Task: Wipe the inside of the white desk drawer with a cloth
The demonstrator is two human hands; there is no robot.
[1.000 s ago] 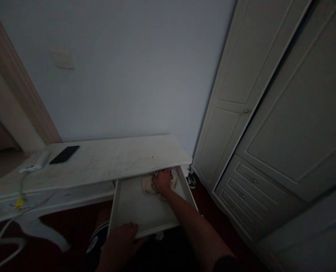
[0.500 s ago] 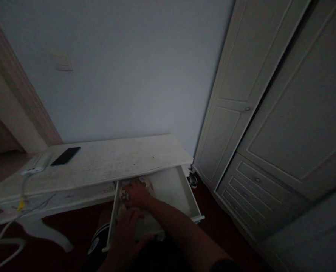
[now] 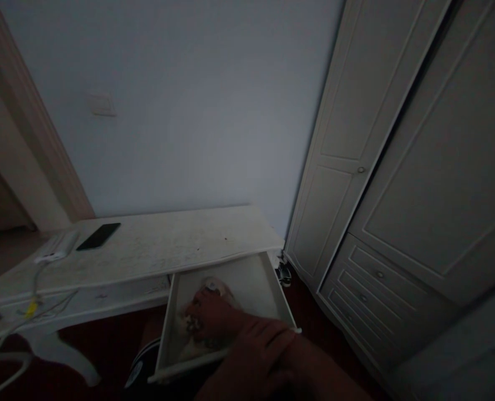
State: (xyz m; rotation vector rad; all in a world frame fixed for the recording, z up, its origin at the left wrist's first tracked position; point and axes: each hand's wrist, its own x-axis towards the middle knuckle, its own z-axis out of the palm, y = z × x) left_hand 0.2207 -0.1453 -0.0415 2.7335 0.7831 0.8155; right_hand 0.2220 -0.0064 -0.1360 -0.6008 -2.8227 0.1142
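My right hand (image 3: 211,314) is inside the pulled-out white drawer (image 3: 287,306). Its fingers are curled over a pale, soft-looking bundle (image 3: 226,292) with dark patterned patches and a round whitish part. Dim light and my hand hide much of the bundle, so its kind is unclear. Across my right forearm lies my left hand (image 3: 255,353), with its fingers stretched over the skin and apart. Nothing shows in the left hand.
On the white desk (image 3: 180,234) lie a dark phone (image 3: 99,236) and a white power strip (image 3: 57,247); its cable hangs down at left. A white wardrobe (image 3: 334,189) stands at right. Shoes (image 3: 284,274) sit on the dark red floor between them.
My left hand has moved right, from the drawer's left side onto my right forearm. My right hand and the bundle have shifted toward me and right within the drawer.
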